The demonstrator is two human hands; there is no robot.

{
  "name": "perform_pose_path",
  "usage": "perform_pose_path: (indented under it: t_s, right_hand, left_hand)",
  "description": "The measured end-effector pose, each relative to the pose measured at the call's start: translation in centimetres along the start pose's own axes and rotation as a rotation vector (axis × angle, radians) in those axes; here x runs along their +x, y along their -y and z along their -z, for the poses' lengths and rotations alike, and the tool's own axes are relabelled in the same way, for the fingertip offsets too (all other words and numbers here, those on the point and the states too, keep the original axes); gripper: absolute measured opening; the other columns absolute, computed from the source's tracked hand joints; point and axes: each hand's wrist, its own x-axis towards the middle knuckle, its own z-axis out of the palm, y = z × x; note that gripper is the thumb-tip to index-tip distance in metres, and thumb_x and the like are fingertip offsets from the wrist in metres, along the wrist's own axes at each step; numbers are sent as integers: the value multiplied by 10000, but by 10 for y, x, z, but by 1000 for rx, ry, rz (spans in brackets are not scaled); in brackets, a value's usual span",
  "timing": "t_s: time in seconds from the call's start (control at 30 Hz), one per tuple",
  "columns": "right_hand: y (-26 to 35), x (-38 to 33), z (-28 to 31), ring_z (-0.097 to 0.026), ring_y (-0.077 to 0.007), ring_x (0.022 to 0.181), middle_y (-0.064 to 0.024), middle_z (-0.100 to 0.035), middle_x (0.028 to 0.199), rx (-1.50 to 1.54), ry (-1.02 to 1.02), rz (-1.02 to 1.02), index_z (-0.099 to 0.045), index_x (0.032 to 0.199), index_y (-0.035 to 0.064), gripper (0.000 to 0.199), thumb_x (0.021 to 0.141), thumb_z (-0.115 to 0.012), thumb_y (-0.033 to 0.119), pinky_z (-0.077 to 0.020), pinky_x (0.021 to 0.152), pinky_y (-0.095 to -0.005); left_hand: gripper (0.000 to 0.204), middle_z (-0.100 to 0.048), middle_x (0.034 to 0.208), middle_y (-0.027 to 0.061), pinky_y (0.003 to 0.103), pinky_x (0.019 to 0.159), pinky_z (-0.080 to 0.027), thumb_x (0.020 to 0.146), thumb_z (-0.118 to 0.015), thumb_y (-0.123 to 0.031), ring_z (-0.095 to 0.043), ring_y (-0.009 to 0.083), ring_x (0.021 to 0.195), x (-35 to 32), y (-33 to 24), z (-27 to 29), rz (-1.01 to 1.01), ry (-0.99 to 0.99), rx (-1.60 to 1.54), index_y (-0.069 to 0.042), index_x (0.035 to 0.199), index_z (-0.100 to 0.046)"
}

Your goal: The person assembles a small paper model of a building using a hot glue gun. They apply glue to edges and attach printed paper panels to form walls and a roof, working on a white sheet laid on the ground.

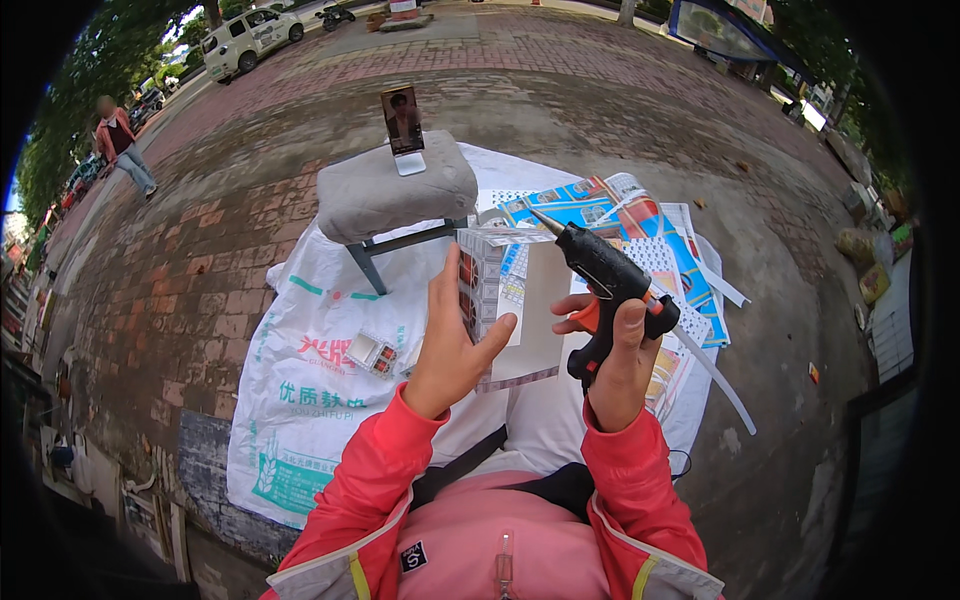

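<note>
My right hand (622, 368) is wrapped round a black glue gun (602, 262) with an orange trigger. Its nozzle points up and left, over the far end of a printed card box model (478, 290), and a white glue stick (715, 378) trails from its back. My left hand (455, 345) grips the model's left wall, fingers along the outside and thumb on the inner side. The model has a pale base, upright printed walls and a white printed strip inside. Whether the nozzle touches it I cannot tell. A small printed card piece (371, 352) lies left of my left hand.
A white woven sack (300, 400) is spread beneath everything. Beyond the model stands a grey padded stool (380, 195) bearing a phone (402, 120) on a stand. Printed card sheets (650, 225) are piled at the right. A person (120, 140) walks at far left, near a parked white van (250, 42).
</note>
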Motion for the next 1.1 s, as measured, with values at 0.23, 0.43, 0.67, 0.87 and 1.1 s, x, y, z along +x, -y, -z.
perform_pose_path:
  t_s: [0.23, 0.43, 0.67, 0.87, 1.1]
  right_hand:
    - [-3, 12, -20, -666, -264, 1003, -196, -660, 1097, 142, -4, 32, -525, 1267, -73, 689, 957, -501, 542, -521, 937, -372]
    - [-5, 11, -24, -666, -258, 997, -193, -663, 1070, 164, 33, -1, -539, 1255, -65, 687, 951, -510, 550, -531, 921, -374]
    - [-8, 12, -19, -665, -242, 998, -174, -673, 1055, 103, 39, -13, -544, 1257, -54, 626, 960, -533, 498, -530, 913, -372]
    - [-9, 7, -23, -640, -175, 1018, -147, -675, 1093, 161, 69, -66, -576, 1254, -45, 582, 962, -565, 458, -498, 822, -273]
    - [-11, 10, -25, -650, -184, 1008, -138, -680, 1071, 271, 76, -64, -577, 1242, -51, 509, 994, -533, 390, -502, 880, -297]
  left_hand:
    - [883, -310, 1392, 233, 418, 1059, -348, 833, -675, -157, -356, 355, 1301, -2, -16, -2, -143, 53, 42, 11, 1513, -138]
    - [618, -207, 1508, 217, 399, 1050, -371, 888, -563, -48, -426, 321, 1289, 12, -28, -9, -184, -81, -37, -125, 1475, -384]
    - [427, -256, 1503, 195, 366, 1033, -374, 972, -460, -162, -496, 272, 1221, 11, -24, -4, -142, -59, -121, -109, 1392, -513]
    - [396, -297, 1491, 194, 367, 1044, -364, 1014, -403, -206, -475, 271, 1254, 10, -14, -7, -121, -63, -241, -68, 1361, -534]
    - [417, -366, 1458, 208, 371, 1059, -351, 1033, -358, -258, -442, 299, 1308, 9, -12, -9, -142, -64, -272, -42, 1326, -560]
